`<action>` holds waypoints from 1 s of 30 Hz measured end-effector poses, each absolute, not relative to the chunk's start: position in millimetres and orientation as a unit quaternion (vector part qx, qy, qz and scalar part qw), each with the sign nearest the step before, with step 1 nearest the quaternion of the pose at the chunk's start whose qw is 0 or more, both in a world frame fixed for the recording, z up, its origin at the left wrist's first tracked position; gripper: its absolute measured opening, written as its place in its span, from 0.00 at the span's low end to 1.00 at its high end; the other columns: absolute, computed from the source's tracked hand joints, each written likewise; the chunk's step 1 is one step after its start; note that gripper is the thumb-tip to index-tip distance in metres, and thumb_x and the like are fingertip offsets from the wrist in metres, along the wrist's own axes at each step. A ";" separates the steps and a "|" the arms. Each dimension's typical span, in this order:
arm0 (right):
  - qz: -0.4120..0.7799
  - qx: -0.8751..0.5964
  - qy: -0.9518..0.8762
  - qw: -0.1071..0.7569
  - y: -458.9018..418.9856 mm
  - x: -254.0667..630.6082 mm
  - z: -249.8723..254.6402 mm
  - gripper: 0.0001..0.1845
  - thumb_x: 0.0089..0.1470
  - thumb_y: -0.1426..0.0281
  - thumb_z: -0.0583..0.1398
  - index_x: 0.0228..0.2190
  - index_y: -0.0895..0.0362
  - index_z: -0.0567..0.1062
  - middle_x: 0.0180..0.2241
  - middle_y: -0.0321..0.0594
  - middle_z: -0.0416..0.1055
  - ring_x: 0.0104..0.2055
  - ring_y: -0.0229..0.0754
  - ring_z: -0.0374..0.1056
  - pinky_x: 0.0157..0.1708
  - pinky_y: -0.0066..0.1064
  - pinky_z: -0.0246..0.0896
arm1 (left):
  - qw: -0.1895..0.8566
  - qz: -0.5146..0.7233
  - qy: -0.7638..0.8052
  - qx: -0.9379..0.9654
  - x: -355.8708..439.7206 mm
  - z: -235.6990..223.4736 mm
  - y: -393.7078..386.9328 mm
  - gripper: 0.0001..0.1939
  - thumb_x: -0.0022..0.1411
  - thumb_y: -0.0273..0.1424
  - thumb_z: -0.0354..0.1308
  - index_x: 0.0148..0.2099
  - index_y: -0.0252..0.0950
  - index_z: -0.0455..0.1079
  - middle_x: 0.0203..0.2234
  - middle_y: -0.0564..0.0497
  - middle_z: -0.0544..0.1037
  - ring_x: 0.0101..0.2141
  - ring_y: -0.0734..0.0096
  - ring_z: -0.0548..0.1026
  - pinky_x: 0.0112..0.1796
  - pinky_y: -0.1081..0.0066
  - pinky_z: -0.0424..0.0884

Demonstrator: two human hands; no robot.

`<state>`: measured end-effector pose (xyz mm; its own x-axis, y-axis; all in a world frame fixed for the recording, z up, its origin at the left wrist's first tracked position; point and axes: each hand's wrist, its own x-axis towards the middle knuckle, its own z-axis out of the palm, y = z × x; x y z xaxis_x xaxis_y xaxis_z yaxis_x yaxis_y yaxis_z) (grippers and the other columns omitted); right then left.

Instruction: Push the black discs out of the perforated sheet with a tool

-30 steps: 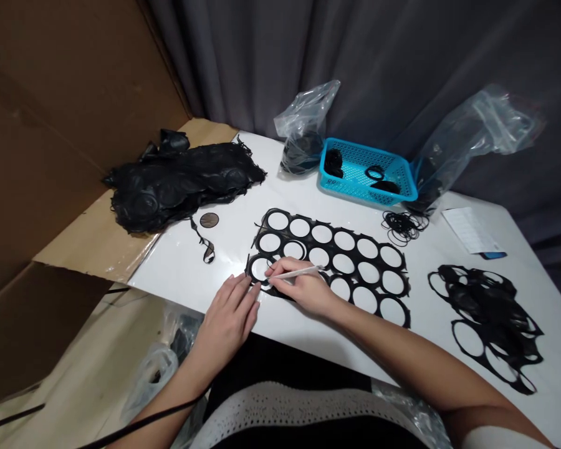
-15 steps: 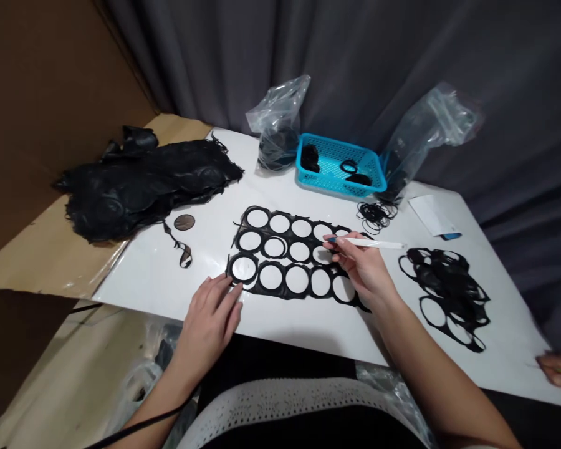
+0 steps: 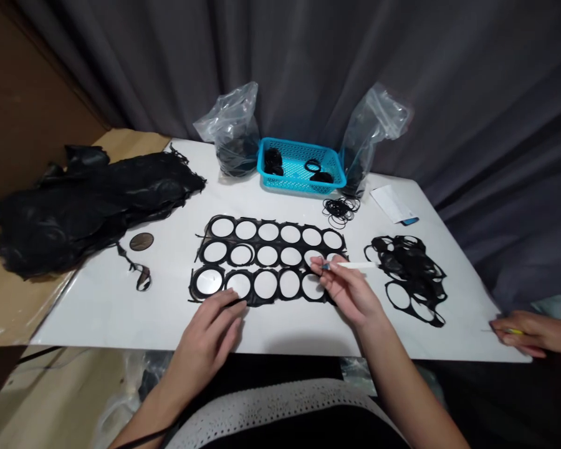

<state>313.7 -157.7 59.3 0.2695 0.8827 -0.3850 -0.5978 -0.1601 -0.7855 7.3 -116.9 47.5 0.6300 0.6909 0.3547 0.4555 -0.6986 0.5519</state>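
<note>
A black rubber sheet [image 3: 257, 299] with three rows of round holes lies flat on the white tabletop. My left hand [image 3: 212, 327] rests at its near edge, fingers stretched out, fingertips by the second hole of the nearest row. Nothing shows in that hand. Over the right part of the sheet, my right hand [image 3: 355, 293] grips a slim white pen-like tool [image 3: 358, 265] with a blue end, held nearly level between thumb and fingers. The right fingers hide part of the sheet's right end. One middle-row hole has a thin loose-looking ring edge [image 3: 252, 254].
Behind stands a blue basket [image 3: 302, 184] with black rings, between two clear plastic bags [image 3: 236, 134] [image 3: 369, 134]. Thin rings [image 3: 340, 211] and cut scraps [image 3: 414, 271] lie rightward. A black rubber pile [image 3: 88, 199] is left. Another person's hand [image 3: 518, 330] holds a yellow-handled tool.
The view has swung right, so the table things sit further left. My left hand has shifted right along the sheet's near edge. My right hand still holds the white tool.
</note>
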 end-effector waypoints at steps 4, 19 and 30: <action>0.707 -0.399 -0.180 0.555 -165.2 286.4 69.3 0.15 0.50 0.67 0.71 0.29 0.55 0.68 0.40 0.43 0.80 0.42 0.43 0.79 0.33 0.26 0.73 | 0.481 0.238 0.326 0.778 43.2 65.2 -113.0 0.22 0.74 0.33 0.50 0.67 0.46 0.59 0.62 0.44 0.70 0.58 0.60 0.73 0.54 0.60 0.76; 0.742 -0.376 -0.157 0.532 -156.9 308.4 88.2 0.14 0.53 0.72 0.69 0.30 0.55 0.67 0.42 0.47 0.80 0.47 0.47 0.78 0.43 0.35 0.76 | 0.937 0.147 0.250 0.192 93.7 91.4 -68.8 0.26 0.76 0.39 0.45 0.64 0.23 0.64 0.55 0.31 0.75 0.55 0.56 0.76 0.63 0.56 0.62; 0.674 -0.479 -0.271 0.493 -128.9 309.4 83.1 0.20 0.49 0.62 0.73 0.31 0.57 0.68 0.40 0.45 0.80 0.37 0.41 0.79 0.31 0.24 0.73 | 0.772 0.194 0.317 0.516 66.1 85.0 -57.1 0.25 0.72 0.47 0.50 0.61 0.38 0.70 0.59 0.42 0.74 0.59 0.54 0.72 0.61 0.54 0.64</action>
